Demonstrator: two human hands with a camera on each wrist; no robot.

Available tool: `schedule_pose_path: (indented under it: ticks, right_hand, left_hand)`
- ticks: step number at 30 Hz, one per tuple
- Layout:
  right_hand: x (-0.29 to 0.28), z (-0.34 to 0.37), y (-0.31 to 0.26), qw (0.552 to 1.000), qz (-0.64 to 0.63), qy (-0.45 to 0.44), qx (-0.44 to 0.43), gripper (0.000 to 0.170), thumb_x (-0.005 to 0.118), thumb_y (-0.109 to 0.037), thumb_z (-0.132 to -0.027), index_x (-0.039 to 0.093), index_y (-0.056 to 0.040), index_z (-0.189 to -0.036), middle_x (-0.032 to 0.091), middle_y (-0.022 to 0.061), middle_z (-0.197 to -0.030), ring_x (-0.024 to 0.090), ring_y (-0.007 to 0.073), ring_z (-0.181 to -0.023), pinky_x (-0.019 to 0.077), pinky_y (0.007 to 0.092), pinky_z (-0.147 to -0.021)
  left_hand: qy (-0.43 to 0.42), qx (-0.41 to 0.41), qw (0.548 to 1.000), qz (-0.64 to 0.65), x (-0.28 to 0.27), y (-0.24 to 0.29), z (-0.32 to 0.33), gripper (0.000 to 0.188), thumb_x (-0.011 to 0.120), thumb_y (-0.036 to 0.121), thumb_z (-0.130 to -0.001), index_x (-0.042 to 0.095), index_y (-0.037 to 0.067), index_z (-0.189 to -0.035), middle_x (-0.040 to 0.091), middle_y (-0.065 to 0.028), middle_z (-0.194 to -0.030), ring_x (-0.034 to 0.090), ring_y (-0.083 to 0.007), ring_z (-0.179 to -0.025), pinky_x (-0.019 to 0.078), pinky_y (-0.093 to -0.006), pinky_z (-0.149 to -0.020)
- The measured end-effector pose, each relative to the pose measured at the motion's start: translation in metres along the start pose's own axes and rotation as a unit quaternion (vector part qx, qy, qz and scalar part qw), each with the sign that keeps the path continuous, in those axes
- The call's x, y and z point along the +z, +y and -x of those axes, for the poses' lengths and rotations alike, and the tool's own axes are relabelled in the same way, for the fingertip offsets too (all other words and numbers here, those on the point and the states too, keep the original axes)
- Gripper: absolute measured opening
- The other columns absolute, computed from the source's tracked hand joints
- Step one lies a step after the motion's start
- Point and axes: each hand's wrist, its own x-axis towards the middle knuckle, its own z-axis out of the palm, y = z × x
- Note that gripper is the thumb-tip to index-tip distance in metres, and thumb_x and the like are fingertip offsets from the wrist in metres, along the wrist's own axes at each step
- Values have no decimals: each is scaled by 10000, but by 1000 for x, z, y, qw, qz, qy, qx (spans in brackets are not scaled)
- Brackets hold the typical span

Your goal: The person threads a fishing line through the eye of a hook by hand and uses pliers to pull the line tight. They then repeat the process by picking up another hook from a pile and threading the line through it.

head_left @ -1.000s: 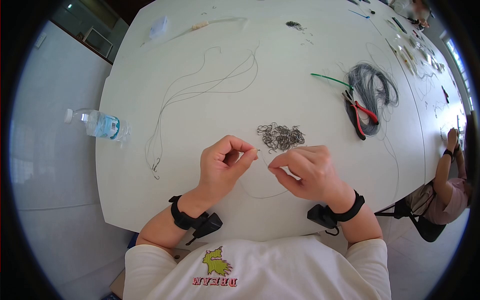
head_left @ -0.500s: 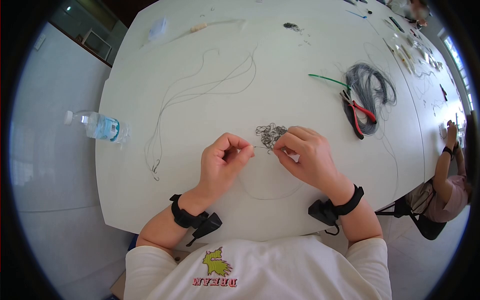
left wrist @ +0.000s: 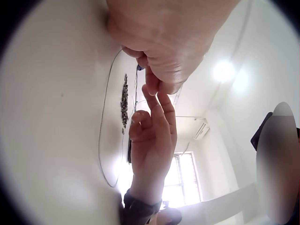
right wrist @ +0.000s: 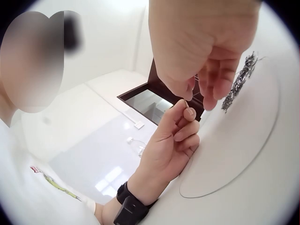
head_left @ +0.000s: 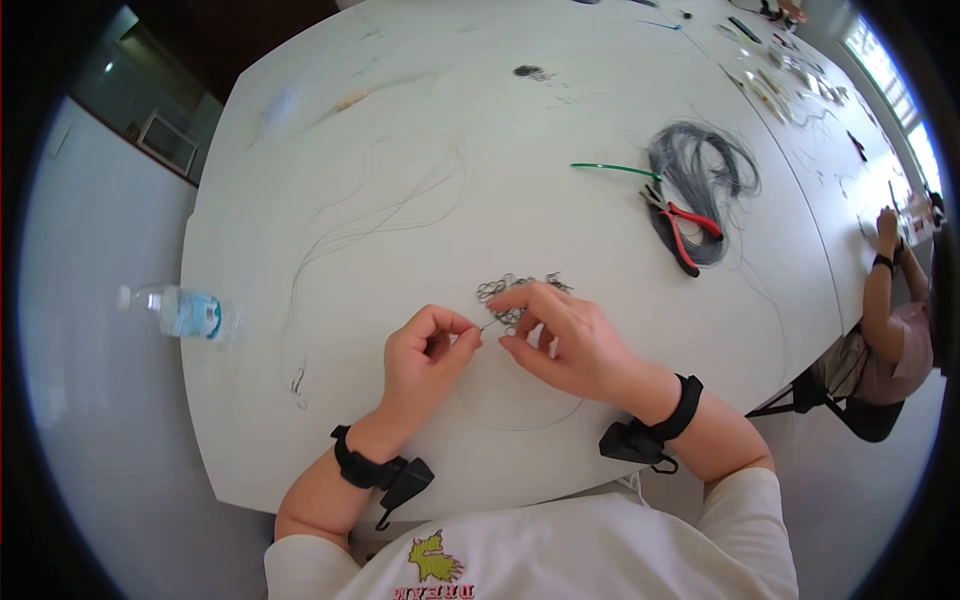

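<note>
My left hand point(head_left: 428, 362) pinches a small dark hook point(head_left: 487, 326) between thumb and forefinger, and a thin line point(head_left: 540, 428) hangs in a loop below both hands. Just to the right, my right hand point(head_left: 570, 342) has its thumb and fingers spread apart, partly over a pile of hooks point(head_left: 497, 288). In the right wrist view the left hand point(right wrist: 171, 140) holds its fingertips together beneath the right hand point(right wrist: 201, 47). The pile point(right wrist: 239, 83) lies beside them, and the line point(right wrist: 243, 169) curves over the table.
Red-handled pliers point(head_left: 683, 232) lie on a grey bundle of line point(head_left: 735, 165) with a green tie point(head_left: 612, 168). Long lines with hooks point(head_left: 298, 382) lie at the left, near a water bottle point(head_left: 190, 312). Another person point(head_left: 895, 330) sits at the right.
The head view has shifted, so the table appears lower and further left. My right thumb and fingers, together before, have spread apart beside the left fingertips. My left hand keeps its pinch.
</note>
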Motion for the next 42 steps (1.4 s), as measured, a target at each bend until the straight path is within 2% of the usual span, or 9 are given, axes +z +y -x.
schedule_pose_path:
  ticks: [2, 12, 14, 18, 27, 29, 31, 36, 42]
  right_hand:
    - [5, 0, 10, 1000, -4, 18, -22, 244, 675, -57, -876, 606, -52, -1110, 674, 92, -1002, 680, 187, -754, 552, 301, -574]
    - [-6, 0, 17, 989, 101, 66, -81, 182, 702, -48, -813, 609, -64, -968, 644, 77, -857, 650, 277, -787, 526, 383, -668]
    - [-12, -1, 21, 987, 119, 71, -78, 179, 719, -33, -808, 628, -55, -960, 644, 76, -841, 655, 257, -760, 534, 364, -650]
    - [-21, -3, 23, 982, 144, 85, -84, 137, 740, -18, -803, 656, -46, -908, 642, 70, -811, 657, 227, -711, 541, 336, -617]
    - [-28, -1, 18, 987, 135, 72, -51, 83, 746, -57, -839, 667, -36, -853, 632, 62, -763, 650, 178, -653, 533, 291, -583]
    - [-27, -2, 23, 986, 137, 85, -51, 95, 735, -82, -834, 646, -49, -828, 625, 59, -743, 641, 210, -659, 514, 328, -584]
    - [-28, -4, 26, 984, 137, 99, -54, 111, 723, -107, -829, 624, -63, -803, 618, 56, -724, 632, 243, -665, 496, 365, -585]
    - [-33, -5, 21, 985, 134, 110, -13, 95, 717, -91, -845, 637, -50, -814, 625, 62, -715, 630, 225, -618, 483, 341, -556]
    - [-33, -2, 8, 981, 159, 113, -26, 119, 742, -61, -826, 629, -40, -795, 618, 66, -669, 593, 203, -548, 462, 309, -517]
  left_hand:
    - [38, 32, 998, 24, 3, -2, 0, 48, 686, 43, -907, 638, 38, -907, 655, 57, -752, 392, 30, -582, 317, -161, -532]
    - [18, 9, 999, 25, 0, 8, 4, 51, 667, 22, -917, 619, 22, -936, 670, -1, -817, 520, 10, -680, 400, -150, -613]
    - [7, -6, 1000, 8, -1, 11, 5, 42, 626, 33, -940, 592, 31, -916, 637, -5, -832, 591, -57, -767, 476, -208, -737]
    - [23, 15, 999, 29, -1, 6, 4, 52, 661, 35, -925, 614, 19, -943, 670, -9, -824, 537, -6, -689, 419, -161, -631]
    - [42, 19, 999, 29, -1, 14, 3, 68, 653, 77, -942, 606, 28, -931, 662, -13, -830, 563, -31, -741, 446, -191, -700]
    - [49, 1, 999, 24, -1, 17, 3, 80, 609, 103, -959, 584, 51, -903, 605, 6, -831, 549, -57, -801, 442, -220, -786]
    - [51, 12, 998, 31, -2, 14, 3, 77, 611, 105, -958, 589, 52, -907, 608, 8, -832, 551, -58, -801, 444, -222, -788]
    - [55, 21, 997, 51, -2, 9, 2, 63, 615, 99, -961, 598, 49, -926, 617, 10, -838, 560, -58, -803, 452, -222, -791]
    - [39, 17, 995, 93, -4, 6, 2, 29, 618, 61, -965, 596, 51, -950, 635, 8, -859, 580, -53, -801, 462, -211, -756]
